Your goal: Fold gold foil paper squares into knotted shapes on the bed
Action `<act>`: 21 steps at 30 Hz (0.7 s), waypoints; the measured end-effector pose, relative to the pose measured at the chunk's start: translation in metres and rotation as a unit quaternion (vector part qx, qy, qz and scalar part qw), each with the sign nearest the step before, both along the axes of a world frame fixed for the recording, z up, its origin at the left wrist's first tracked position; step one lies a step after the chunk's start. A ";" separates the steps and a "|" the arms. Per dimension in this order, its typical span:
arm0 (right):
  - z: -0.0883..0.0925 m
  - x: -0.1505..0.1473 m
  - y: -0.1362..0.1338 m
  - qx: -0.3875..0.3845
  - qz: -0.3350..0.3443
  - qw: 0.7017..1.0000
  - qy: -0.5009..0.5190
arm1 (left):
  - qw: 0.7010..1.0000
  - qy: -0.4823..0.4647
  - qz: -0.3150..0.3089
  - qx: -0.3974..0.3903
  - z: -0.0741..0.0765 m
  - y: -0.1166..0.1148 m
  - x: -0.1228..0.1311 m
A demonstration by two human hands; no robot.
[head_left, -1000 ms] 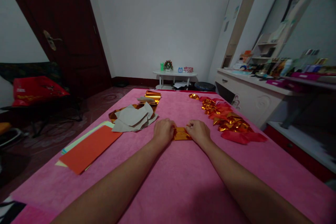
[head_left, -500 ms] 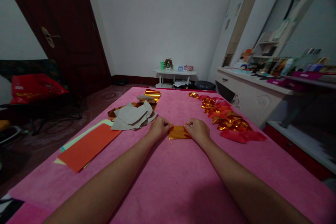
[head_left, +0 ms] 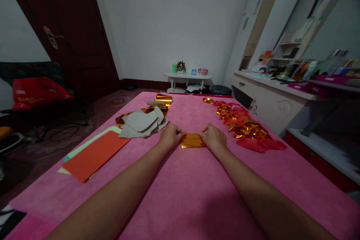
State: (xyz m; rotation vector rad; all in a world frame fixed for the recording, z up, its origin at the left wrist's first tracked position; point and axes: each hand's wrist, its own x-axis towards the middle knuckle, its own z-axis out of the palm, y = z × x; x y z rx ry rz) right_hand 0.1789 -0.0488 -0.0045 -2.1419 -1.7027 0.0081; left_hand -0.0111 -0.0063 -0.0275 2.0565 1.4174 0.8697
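A small rectangle of shiny gold foil paper point(head_left: 192, 141) lies on the pink cloth between my hands. My left hand point(head_left: 171, 135) pinches its left far corner, fingers closed. At the opposite end, my right hand point(head_left: 213, 137) is closed on the right far corner. Creases run across the foil from side to side. Left of my left hand are grey-backed paper sheets point(head_left: 142, 122), and behind them a gold foil roll point(head_left: 163, 99). To the right of my right hand lie folded gold foil pieces point(head_left: 249, 130) and red paper pieces point(head_left: 260, 144).
Orange paper point(head_left: 97, 155) tops a stack of coloured sheets at the left of the pink-covered table point(head_left: 174, 195). A dressing table point(head_left: 270, 86) crowded with bottles stands at the right. A small white table point(head_left: 187, 76) is by the far wall, and a red bag point(head_left: 39, 93) sits at the left.
My right hand has shifted slightly to the right along the foil, baring more of its right end. My left hand stays at the left corner.
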 end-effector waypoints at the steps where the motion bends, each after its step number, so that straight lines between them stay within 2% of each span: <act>1: -0.001 0.000 -0.001 0.014 0.006 1.000 -0.002 | 1.000 -0.002 0.002 0.001 0.000 0.000 0.000; 4: -0.001 0.001 -0.003 0.050 0.054 0.996 -0.040 | 1.000 0.000 0.006 0.005 0.000 -0.002 0.000; 9: 0.002 -0.002 -0.004 0.062 0.213 0.969 -0.111 | 0.999 0.028 0.001 0.028 -0.001 -0.002 0.000; 11: 0.003 -0.003 -0.003 0.054 0.251 0.957 -0.132 | 0.999 0.036 0.001 0.040 -0.002 -0.002 -0.001; 15: 0.009 -0.005 -0.004 0.024 0.236 0.958 -0.160 | 0.999 0.038 -0.007 0.034 -0.003 -0.001 -0.001; 21: 0.023 -0.003 -0.021 -0.030 0.194 0.949 -0.248 | 0.998 0.063 -0.002 0.008 0.000 -0.001 0.000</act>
